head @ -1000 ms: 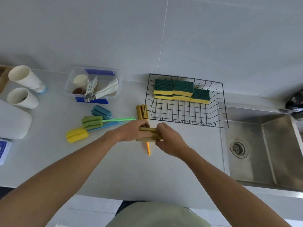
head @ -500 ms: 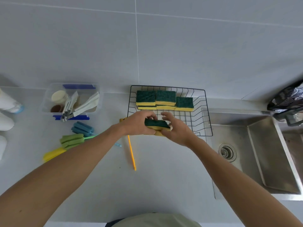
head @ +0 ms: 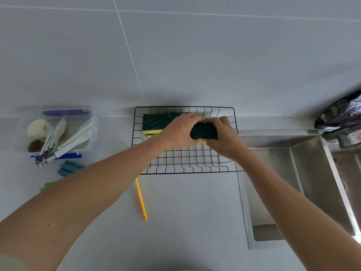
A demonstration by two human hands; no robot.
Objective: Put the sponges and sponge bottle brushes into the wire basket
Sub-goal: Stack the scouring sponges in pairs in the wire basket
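Observation:
My left hand (head: 178, 132) and my right hand (head: 224, 137) both grip a green-and-yellow sponge (head: 204, 133) over the back of the black wire basket (head: 187, 163). More green-topped sponges (head: 155, 124) are stacked at the basket's back left, partly hidden by my left hand. The orange handle of a bottle brush (head: 141, 198) lies on the counter in front of the basket; my left arm hides its head. A blue sponge brush head (head: 69, 168) and a bit of a green brush (head: 48, 186) lie to the left.
A clear plastic box (head: 58, 130) with tongs and small items stands at the back left. A steel sink (head: 297, 188) lies right of the basket, with a dark faucet (head: 340, 118) above it. A tiled wall rises behind.
Both hands lifted the sponge off the counter and carried it forward over the basket, toward the stacked sponges at its back. The view shifted right; the cups at left left the frame.

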